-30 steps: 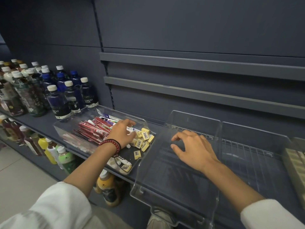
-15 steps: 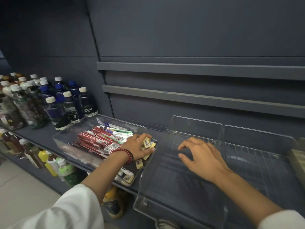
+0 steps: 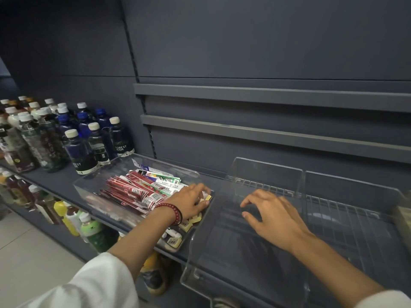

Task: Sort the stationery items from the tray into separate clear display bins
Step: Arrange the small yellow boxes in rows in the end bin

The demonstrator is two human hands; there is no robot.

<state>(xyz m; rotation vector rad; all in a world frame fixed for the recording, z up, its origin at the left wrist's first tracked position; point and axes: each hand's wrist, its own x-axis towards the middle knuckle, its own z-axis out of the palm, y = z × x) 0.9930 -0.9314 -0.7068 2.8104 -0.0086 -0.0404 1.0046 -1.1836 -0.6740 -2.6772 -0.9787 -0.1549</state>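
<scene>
Head | left fingers curled round yellow erasers in tray | right fingers loose over bin

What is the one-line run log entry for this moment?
left hand: in tray, curled on small yellow items | right hand: open over clear bin | red packets: in tray

One wide-angle view, worn on the person's head, looks forward and down onto the shelf from close above. The left hand and right hand reach in from the bottom edge; the back panel fills the top.
</scene>
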